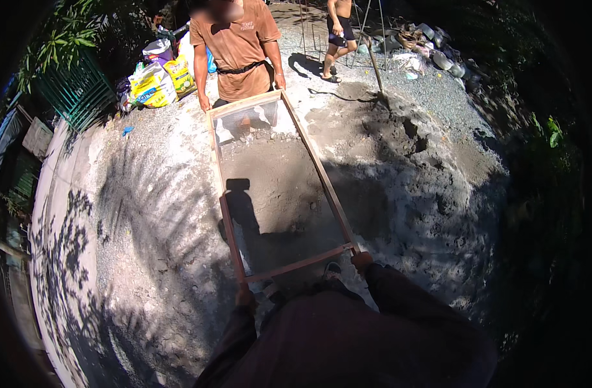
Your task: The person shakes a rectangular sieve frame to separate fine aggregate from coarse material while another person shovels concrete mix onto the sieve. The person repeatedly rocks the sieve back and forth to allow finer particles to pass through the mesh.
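A long wooden-framed mesh screen [335,196] stretches from me to a co-worker [242,53], who grips its far end with both hands. My left hand [245,297] is closed on the near left end of the frame. At the near right corner, my right hand [362,262] holds the other side rail. Sand or soil [276,179] shows within the frame; whether all of it lies on the mesh or partly on the ground below, I cannot tell. Small lumps are gathered towards the far end. A dark shadow falls across the frame's left part.
Filled plastic sacks [153,86] stand behind the co-worker, near green metal grating [75,89]. A long-handled tool [375,68] stands in a sandy heap [398,128] at right. Another person [339,39] is farther back, near bagged rubbish [441,58]. My shoe [332,269] is close to the near crossbar.
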`<action>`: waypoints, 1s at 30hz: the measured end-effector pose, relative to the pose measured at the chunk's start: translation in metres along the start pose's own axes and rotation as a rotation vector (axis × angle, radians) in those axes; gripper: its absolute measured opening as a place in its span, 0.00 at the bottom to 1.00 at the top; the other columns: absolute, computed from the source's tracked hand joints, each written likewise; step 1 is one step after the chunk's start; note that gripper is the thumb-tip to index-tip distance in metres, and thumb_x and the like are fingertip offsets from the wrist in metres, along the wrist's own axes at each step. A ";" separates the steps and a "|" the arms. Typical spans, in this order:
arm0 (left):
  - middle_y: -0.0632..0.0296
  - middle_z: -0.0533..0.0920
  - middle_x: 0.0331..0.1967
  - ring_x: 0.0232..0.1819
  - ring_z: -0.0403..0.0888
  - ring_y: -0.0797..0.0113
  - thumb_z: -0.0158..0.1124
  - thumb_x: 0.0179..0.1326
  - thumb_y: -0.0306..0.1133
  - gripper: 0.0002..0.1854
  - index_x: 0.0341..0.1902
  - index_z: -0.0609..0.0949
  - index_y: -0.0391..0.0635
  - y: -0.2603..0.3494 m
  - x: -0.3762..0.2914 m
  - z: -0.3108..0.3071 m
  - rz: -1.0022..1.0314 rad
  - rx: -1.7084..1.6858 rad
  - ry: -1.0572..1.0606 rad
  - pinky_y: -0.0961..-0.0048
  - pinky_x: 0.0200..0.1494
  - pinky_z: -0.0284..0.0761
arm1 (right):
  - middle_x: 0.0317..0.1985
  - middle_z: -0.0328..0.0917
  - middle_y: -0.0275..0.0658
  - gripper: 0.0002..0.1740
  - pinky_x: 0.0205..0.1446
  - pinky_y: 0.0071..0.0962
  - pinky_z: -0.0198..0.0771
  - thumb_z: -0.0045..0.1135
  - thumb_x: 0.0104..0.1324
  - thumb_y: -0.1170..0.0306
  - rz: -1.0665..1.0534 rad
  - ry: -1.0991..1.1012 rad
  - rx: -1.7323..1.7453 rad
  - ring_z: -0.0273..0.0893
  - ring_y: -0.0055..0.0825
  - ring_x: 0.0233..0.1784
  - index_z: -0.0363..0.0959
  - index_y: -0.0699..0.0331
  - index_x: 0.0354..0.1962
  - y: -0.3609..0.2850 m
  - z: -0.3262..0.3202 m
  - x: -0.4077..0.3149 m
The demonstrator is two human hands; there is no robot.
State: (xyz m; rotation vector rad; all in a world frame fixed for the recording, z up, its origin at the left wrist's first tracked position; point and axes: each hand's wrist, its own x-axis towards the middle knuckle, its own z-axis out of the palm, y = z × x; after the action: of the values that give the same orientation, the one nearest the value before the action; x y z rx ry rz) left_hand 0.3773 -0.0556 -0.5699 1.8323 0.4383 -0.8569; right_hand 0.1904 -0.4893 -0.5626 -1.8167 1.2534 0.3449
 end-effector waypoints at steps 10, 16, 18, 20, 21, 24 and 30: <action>0.65 0.67 0.13 0.14 0.67 0.69 0.50 0.53 0.47 0.15 0.25 0.71 0.48 0.014 0.042 -0.014 -0.102 -0.626 -0.231 0.69 0.15 0.64 | 0.15 0.68 0.41 0.33 0.24 0.37 0.59 0.44 0.53 0.41 0.137 -0.070 0.294 0.67 0.31 0.18 0.72 0.68 0.24 -0.053 -0.041 -0.020; 0.59 0.68 0.13 0.13 0.69 0.63 0.41 0.53 0.64 0.32 0.30 0.73 0.41 -0.101 -0.035 0.010 0.179 -0.182 -0.004 0.67 0.14 0.63 | 0.15 0.66 0.43 0.39 0.25 0.34 0.60 0.28 0.58 0.38 -0.188 0.027 0.181 0.68 0.33 0.21 0.68 0.69 0.25 0.062 -0.011 -0.101; 0.61 0.66 0.12 0.13 0.65 0.64 0.41 0.54 0.60 0.27 0.28 0.71 0.45 -0.077 -0.024 0.005 0.219 -0.083 0.034 0.67 0.14 0.59 | 0.13 0.63 0.36 0.39 0.15 0.30 0.54 0.30 0.53 0.33 -0.173 0.034 0.292 0.60 0.27 0.12 0.66 0.65 0.20 0.050 -0.008 -0.092; 0.63 0.63 0.12 0.12 0.62 0.65 0.42 0.56 0.56 0.22 0.26 0.69 0.48 -0.032 -0.009 0.002 0.026 -0.303 -0.044 0.67 0.14 0.56 | 0.12 0.62 0.37 0.40 0.15 0.32 0.54 0.30 0.51 0.31 0.008 -0.002 0.213 0.60 0.27 0.12 0.65 0.64 0.20 0.009 -0.019 -0.071; 0.65 0.62 0.11 0.12 0.61 0.66 0.42 0.57 0.54 0.20 0.25 0.68 0.49 0.000 0.001 0.000 -0.079 -0.377 -0.078 0.67 0.14 0.54 | 0.11 0.59 0.36 0.39 0.13 0.31 0.52 0.32 0.50 0.30 0.037 -0.016 0.276 0.58 0.26 0.10 0.62 0.62 0.18 -0.024 -0.028 -0.055; 0.67 0.63 0.15 0.12 0.58 0.70 0.45 0.57 0.41 0.08 0.28 0.67 0.51 0.098 0.026 -0.016 -0.174 -0.537 -0.112 0.68 0.16 0.50 | 0.08 0.55 0.36 0.40 0.10 0.30 0.47 0.32 0.49 0.29 0.077 -0.033 0.386 0.53 0.27 0.07 0.58 0.63 0.12 -0.111 -0.054 -0.028; 0.69 0.61 0.13 0.12 0.59 0.74 0.48 0.56 0.40 0.10 0.24 0.67 0.50 0.088 0.008 -0.052 -0.045 -0.319 -0.095 0.74 0.16 0.53 | 0.09 0.60 0.38 0.41 0.12 0.33 0.52 0.32 0.50 0.30 0.074 -0.063 0.400 0.59 0.29 0.09 0.62 0.65 0.13 -0.101 -0.033 -0.066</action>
State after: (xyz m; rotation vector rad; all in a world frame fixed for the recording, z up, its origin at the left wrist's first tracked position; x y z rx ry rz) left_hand 0.4574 -0.0449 -0.5071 1.4879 0.5259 -0.8477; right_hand 0.2392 -0.4635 -0.4499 -1.4121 1.2462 0.1740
